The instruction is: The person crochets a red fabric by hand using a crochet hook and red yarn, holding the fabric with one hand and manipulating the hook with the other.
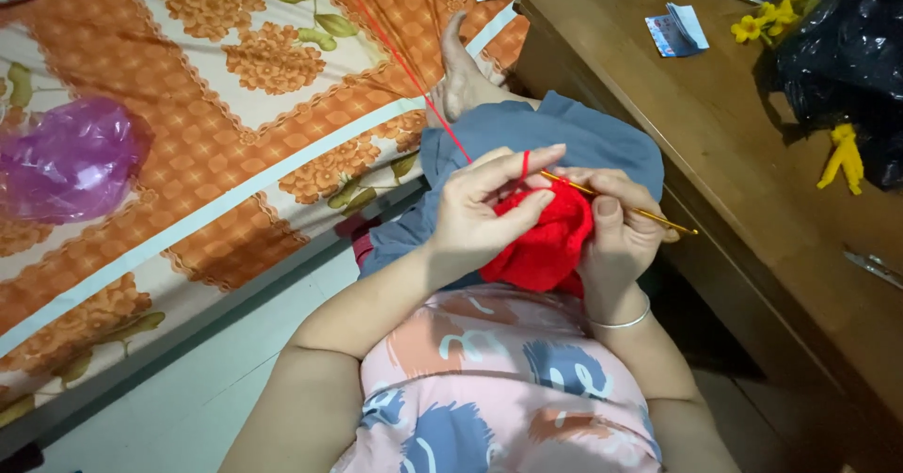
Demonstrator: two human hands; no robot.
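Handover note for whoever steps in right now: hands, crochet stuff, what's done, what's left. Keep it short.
Left hand: holds the red crochet piece, red yarn strand running over the index finger up across the bed.
Right hand: grips the gold crochet hook, tip at the piece's top edge.
Done: a palm-sized red piece is worked up.
Left: stitching is mid-row; the yarn is uncut.
Wooden table to the right.

Pink patterned top (499,379), blue trousers (555,130), silver bangle (621,323).
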